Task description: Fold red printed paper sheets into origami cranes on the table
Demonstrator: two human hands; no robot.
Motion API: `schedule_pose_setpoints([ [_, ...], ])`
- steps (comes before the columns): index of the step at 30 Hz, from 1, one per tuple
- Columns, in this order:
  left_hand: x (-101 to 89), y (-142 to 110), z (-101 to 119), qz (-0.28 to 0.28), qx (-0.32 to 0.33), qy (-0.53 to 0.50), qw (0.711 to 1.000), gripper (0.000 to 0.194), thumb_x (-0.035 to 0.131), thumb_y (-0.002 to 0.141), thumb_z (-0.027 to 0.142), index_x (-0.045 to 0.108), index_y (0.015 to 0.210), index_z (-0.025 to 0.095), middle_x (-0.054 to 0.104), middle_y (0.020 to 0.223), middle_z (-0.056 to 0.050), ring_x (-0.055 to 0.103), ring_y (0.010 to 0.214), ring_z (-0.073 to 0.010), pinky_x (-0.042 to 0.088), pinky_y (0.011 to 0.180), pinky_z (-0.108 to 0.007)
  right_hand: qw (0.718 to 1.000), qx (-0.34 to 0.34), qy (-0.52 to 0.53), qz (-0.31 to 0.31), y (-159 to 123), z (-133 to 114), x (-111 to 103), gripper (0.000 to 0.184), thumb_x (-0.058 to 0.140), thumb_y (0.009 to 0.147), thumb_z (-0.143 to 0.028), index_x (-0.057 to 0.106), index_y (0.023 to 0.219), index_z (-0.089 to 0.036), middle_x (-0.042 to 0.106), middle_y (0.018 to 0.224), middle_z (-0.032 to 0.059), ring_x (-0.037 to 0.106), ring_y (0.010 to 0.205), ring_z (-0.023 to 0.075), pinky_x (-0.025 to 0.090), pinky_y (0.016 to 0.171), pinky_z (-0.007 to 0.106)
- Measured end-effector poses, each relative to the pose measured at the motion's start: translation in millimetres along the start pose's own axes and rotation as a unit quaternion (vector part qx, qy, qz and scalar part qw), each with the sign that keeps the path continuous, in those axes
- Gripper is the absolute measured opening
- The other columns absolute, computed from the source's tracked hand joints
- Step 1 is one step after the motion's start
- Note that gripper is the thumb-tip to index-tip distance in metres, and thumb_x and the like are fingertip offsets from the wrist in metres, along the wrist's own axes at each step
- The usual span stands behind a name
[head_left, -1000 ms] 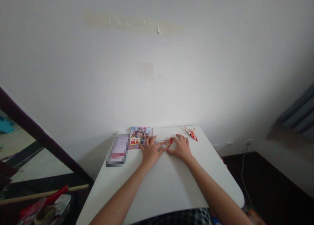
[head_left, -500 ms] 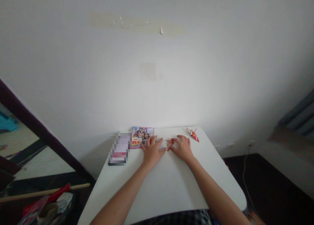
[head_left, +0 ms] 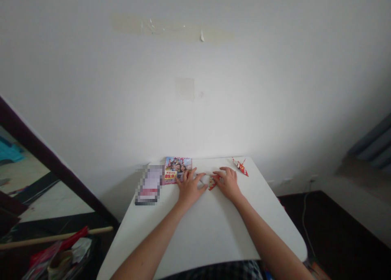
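The partly hidden paper [head_left: 211, 183] seems to lie between leaflet [head_left: 175, 165] and origami crane [head_left: 241, 167].

The person's left hand [head_left: 190, 189] and right hand [head_left: 228, 184] are bare, as are both forearms [head_left: 159, 236] down to the frame's lower edge; dark checked clothing [head_left: 227, 270] with paler lines shows at bottom centre.

Small red-patterned paper piece [head_left: 211, 183] with white showing, partly hidden, on the white tabletop [head_left: 210, 231], between the hands [head_left: 190, 189]
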State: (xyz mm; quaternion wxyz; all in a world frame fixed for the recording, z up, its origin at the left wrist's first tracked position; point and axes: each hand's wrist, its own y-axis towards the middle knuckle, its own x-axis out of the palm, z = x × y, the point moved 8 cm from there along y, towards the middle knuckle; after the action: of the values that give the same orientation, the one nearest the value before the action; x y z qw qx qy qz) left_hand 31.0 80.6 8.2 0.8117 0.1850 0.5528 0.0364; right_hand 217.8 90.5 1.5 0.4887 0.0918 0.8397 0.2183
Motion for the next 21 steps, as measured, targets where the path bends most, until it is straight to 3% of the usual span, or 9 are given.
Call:
schedule_pose_setpoints([
  [9, -3.8, -1, 2, 0.014, 0.012, -0.007, 1.000, 0.045, 0.072, 0.081, 0.043, 0.063, 0.125, 0.047, 0.047, 0.153, -0.001, 0.034, 0.142, -0.0364, 0.016, 0.111, -0.077, 0.996, -0.025, 0.081, 0.021, 5, 8, 7, 0.013, 0.066, 0.089, -0.034, 0.077, 0.091, -0.028, 0.066, 0.115, 0.0088, 0.053, 0.114, 0.0296, 0.042, 0.101, 0.050],
  [12, -5.5, -1, 2, 0.030, 0.015, -0.019, 0.999, 0.054, 0.071, 0.082, 0.042, 0.056, 0.134, 0.048, 0.048, 0.153, -0.002, 0.036, 0.141, -0.0355, 0.017, 0.113, -0.075, 0.992, -0.013, 0.115, 0.039, 6, 12, 5, 0.010, 0.068, 0.086, -0.031, 0.078, 0.086, -0.027, 0.068, 0.111, 0.0092, 0.054, 0.114, 0.0291, 0.043, 0.100, 0.049],
  [15, -10.5, 0, 1, 0.065, 0.014, -0.039, 0.997, 0.063, 0.070, 0.083, 0.038, 0.048, 0.142, 0.041, 0.050, 0.151, -0.005, 0.039, 0.140, -0.0333, 0.021, 0.115, -0.069, 0.986, 0.000, 0.150, 0.075, 6, 17, -2, 0.010, 0.071, 0.084, -0.033, 0.077, 0.080, -0.026, 0.070, 0.107, 0.0092, 0.050, 0.120, 0.0306, 0.042, 0.103, 0.049],
  [21, -16.6, 0, 2, 0.087, 0.029, -0.070, 0.993, 0.035, 0.070, 0.083, 0.028, 0.064, 0.117, 0.030, 0.057, 0.143, -0.006, 0.044, 0.137, -0.0304, 0.030, 0.113, -0.060, 0.976, 0.022, 0.188, 0.103, 7, 21, -13, 0.019, 0.071, 0.083, -0.042, 0.074, 0.073, -0.026, 0.072, 0.107, 0.0093, 0.052, 0.120, 0.0307, 0.039, 0.106, 0.051],
])
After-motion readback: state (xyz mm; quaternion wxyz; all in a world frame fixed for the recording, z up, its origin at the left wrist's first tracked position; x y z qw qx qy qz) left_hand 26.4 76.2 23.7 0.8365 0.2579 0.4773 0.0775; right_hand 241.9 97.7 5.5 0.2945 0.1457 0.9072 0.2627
